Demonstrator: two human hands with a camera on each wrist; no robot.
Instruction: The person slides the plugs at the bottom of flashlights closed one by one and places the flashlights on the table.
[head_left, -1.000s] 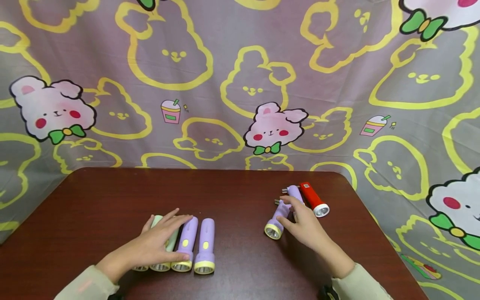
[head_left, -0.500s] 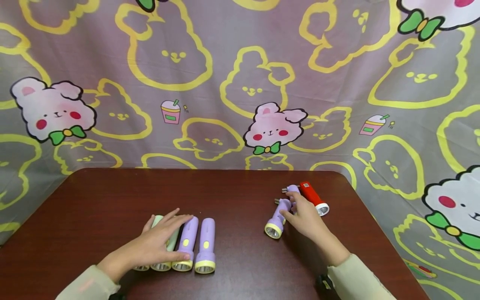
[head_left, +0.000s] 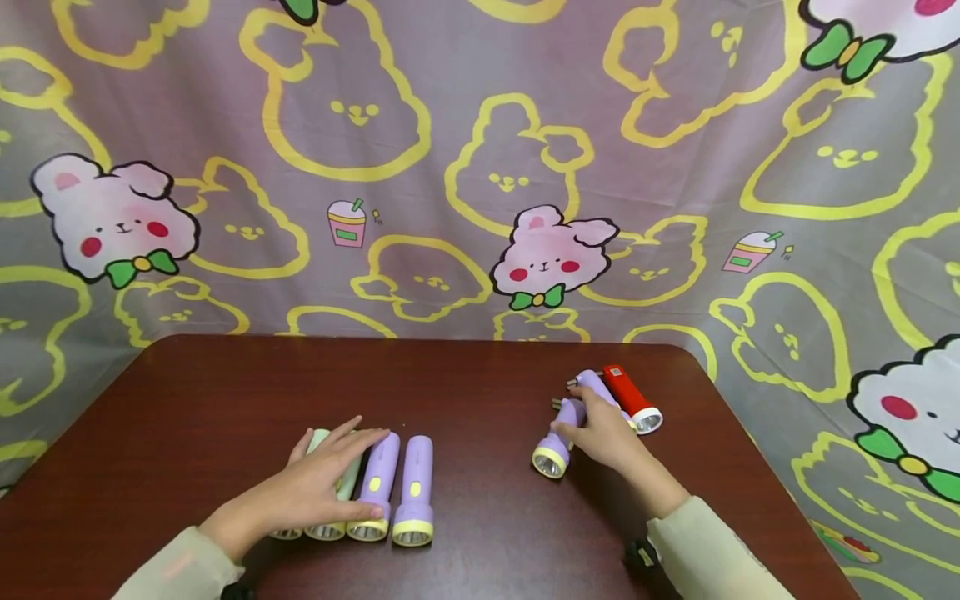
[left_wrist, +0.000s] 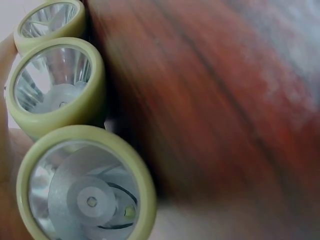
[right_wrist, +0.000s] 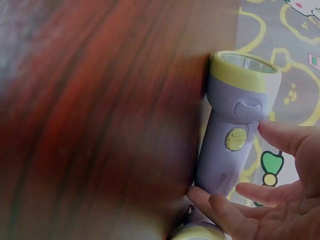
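At seven o'clock in the head view, the left hand (head_left: 315, 482) spreads its grip over pale-green flashlights (head_left: 350, 473) and a yellow-rimmed lilac flashlight (head_left: 380, 477); its lilac twin (head_left: 416, 492) lies alongside. Between four and five o'clock, the right hand (head_left: 609, 432), grip parted, touches pronged lilac flashlights (head_left: 556, 440); rightmost on the worktop (head_left: 487, 400) lies a white-rimmed, glossy red flashlight (head_left: 626, 389).

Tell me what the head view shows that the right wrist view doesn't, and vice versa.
Only head: the left grip, the row of flashlights under and beside it, and the red flashlight. Only right wrist: a raised tab by the switch on the upper purple flashlight there. Both: the right grip, that flashlight, the table and the patterned cloth.
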